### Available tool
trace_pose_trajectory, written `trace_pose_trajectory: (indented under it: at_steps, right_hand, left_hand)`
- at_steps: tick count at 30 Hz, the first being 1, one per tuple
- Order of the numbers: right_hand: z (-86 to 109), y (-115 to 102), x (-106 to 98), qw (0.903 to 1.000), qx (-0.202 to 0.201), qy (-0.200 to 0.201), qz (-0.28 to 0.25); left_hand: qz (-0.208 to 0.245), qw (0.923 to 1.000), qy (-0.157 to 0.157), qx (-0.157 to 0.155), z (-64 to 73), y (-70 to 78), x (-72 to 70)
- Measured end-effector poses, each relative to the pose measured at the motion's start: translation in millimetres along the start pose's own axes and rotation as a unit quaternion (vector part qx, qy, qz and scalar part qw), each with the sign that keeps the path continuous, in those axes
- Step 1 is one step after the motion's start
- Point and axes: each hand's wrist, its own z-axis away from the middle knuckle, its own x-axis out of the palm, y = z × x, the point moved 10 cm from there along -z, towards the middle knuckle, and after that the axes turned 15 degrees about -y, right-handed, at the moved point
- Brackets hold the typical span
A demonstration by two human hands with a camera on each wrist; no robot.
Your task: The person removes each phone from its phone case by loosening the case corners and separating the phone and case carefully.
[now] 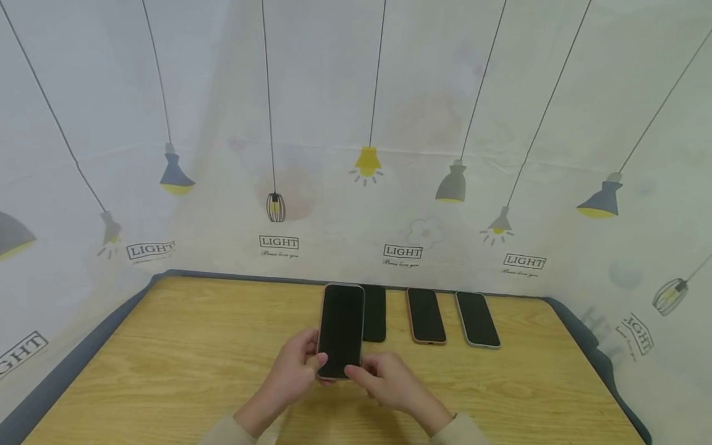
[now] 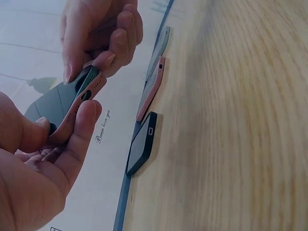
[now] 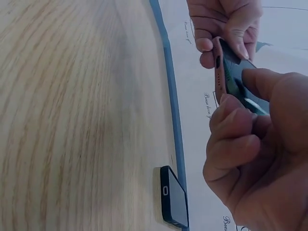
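Observation:
Both hands hold a smartphone (image 1: 342, 327) above the table, its dark screen facing up. A pink phone case (image 2: 72, 119) is around its lower end. At the corner by the right hand, the phone's green edge (image 3: 232, 85) stands out of the case. My left hand (image 1: 295, 364) grips phone and case from the left side, thumb over the screen's edge. My right hand (image 1: 392, 380) pinches the lower right corner, thumb on the screen and fingers curled at the edge. The phone's back is hidden.
Behind the held phone lies a black phone (image 1: 375, 318), partly covered by it in the head view. Farther right lie a pink-edged phone (image 1: 426, 315) and a pale-edged phone (image 1: 478, 319). The wooden table (image 1: 183, 358) meets a lamp-patterned cloth (image 1: 334, 247) at the back.

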Motion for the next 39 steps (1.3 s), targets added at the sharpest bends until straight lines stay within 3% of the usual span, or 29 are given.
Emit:
trace_pose_trajectory:
  at_steps: [5,17,22,31,39]
  right_hand:
    - [-1.4,2,0,0.9999,0.009,0.012,0.000]
    - [-2.2,5,-1,0.9994,-0.004,0.033,-0.007]
    - [-2.2,11,0,0.9981,-0.004,0.028,-0.054]
    - [-0.9,15,1,0.9910,-0.037,0.016,-0.128]
    - [-0.8,19,1,0.9835,-0.023,0.028,-0.177]
  left_hand:
    - [-0.003,0.9999,-0.004,0.009,0.0,1.8,1.9]
    - [-0.001,1.0000,-0.005,-0.008,0.1,-3.9,2.0]
    - [0.005,0.9998,-0.018,-0.008,0.0,-5.0,-0.9]
    - [0.033,0.9989,-0.033,0.005,0.1,-5.6,-4.8]
    - [0.045,0.9983,-0.035,-0.009,-1.2,-10.7,-6.5]
